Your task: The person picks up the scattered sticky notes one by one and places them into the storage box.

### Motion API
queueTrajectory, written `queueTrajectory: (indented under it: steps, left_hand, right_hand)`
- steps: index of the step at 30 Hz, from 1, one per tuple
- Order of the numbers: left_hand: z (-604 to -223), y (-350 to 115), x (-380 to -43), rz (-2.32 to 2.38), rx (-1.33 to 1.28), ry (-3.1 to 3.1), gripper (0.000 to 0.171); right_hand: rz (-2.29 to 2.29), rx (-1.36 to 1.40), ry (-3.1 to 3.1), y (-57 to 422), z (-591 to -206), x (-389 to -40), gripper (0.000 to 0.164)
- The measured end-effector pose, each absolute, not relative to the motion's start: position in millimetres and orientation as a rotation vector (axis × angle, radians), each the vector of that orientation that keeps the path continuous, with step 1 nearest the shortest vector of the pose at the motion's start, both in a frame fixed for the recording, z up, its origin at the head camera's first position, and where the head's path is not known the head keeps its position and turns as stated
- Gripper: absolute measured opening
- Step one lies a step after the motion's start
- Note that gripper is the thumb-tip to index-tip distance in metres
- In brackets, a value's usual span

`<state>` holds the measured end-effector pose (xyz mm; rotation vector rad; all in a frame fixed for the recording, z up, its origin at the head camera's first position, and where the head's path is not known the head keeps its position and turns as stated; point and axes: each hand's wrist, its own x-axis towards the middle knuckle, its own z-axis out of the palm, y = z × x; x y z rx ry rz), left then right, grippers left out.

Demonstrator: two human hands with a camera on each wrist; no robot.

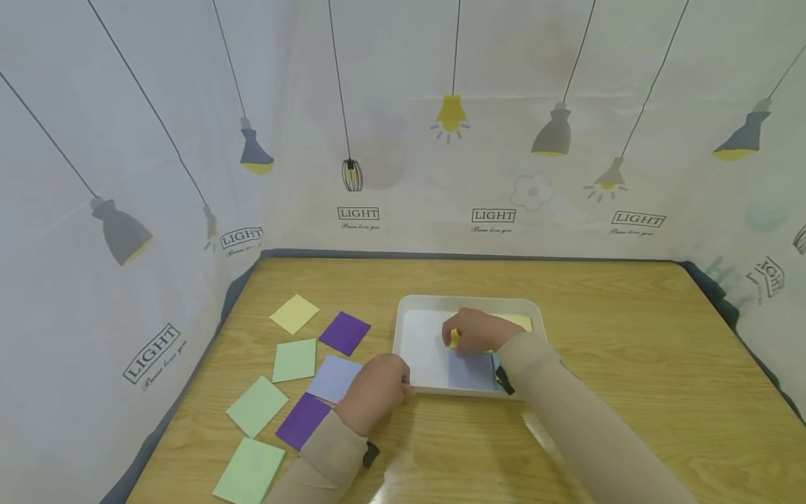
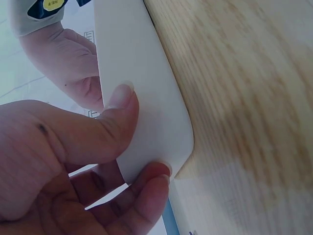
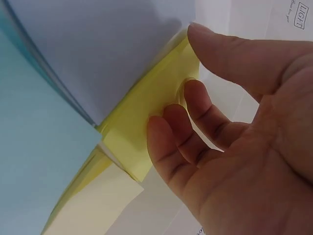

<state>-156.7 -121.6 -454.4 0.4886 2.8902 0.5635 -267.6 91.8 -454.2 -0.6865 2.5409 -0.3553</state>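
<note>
My left hand (image 1: 378, 392) grips the near left corner of a white tray (image 1: 412, 336), thumb on its outer wall in the left wrist view. Over the middle of the tray, my right hand (image 1: 477, 330) pinches a yellow sticky note pad (image 3: 134, 122) between thumb and fingertips. That pad lies right along the edge of a lavender sticky note pad (image 1: 471, 371) in the tray. A light blue pad (image 3: 39, 147) and a pale yellow pad (image 3: 98, 196) are beside it, partly hidden in the head view by the right hand and sleeve.
Left of the tray, several sticky note pads lie on the wooden table (image 1: 630, 336): pale yellow (image 1: 294, 313), purple (image 1: 344, 333), light green (image 1: 294, 360) and lavender (image 1: 332, 378). A printed curtain (image 1: 409, 140) surrounds the table's back and sides.
</note>
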Motion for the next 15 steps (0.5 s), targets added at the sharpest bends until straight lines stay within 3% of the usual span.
queueTrajectory:
  steps: [13,15]
  left_hand:
    - [-457,-122,-157,0.573,0.486,2.881,0.024]
    - [-457,-109,-164,0.569,0.591,2.844,0.023]
  right_hand:
    - [-0.375,-0.666,2.532,91,-452,-268,0.026]
    - [-0.425,-0.566,2.550,112,-451,-259,0.025]
